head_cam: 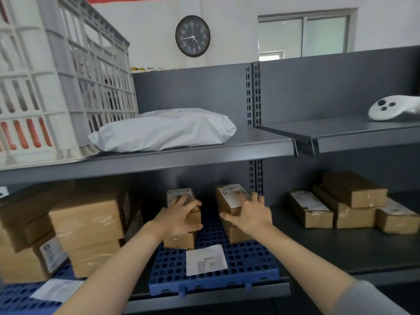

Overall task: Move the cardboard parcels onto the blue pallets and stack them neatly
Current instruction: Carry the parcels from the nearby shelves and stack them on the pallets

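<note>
Head view: small brown cardboard parcels [180, 241] in two short stacks on blue perforated plastic pallet [241, 262], lower shelf; left hand [181, 215] fingers curl round left top parcel; right hand [252, 215] fingers spread flat on right stack; likely light, stiff; grip long sides.

Head camera faces the shelving [181, 155] squarely, close up

Grey shelving [204, 153], wall clock [192, 36], window [304, 36]

The left hand [181, 215] and right hand [251, 218] are bare, as are both forearms. A plain grey sleeve [370, 300] covers the right arm at the frame's lower right.
</note>
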The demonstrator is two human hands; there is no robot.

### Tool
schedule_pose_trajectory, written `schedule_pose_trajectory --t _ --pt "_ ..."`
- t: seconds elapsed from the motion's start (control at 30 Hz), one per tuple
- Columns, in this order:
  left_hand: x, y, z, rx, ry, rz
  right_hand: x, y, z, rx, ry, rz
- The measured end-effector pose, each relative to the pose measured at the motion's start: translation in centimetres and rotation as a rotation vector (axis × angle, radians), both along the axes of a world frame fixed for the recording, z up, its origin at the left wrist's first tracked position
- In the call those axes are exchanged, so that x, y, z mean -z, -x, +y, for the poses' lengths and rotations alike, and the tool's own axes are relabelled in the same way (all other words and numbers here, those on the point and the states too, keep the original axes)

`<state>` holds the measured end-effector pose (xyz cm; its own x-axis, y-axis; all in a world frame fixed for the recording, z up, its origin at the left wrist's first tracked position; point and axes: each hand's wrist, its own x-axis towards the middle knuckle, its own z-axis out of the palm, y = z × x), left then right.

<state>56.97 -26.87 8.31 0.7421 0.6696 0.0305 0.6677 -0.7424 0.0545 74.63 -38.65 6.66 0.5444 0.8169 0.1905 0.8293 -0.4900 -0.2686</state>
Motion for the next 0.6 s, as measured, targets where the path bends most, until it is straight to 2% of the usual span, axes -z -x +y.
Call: schedule_pose_trajectory --t 0.13,0.6 --pt "-0.5 0.6 0.0 0.002 0.026 0.028 -1.1 0.5 -0.5 0.003 -0.022 0.001" --pt "-4.4 4.4 -4.6 0.083 -0.122 -0.066 -4.6 3.6 -8.2 0.077 -0.123 -0.083"
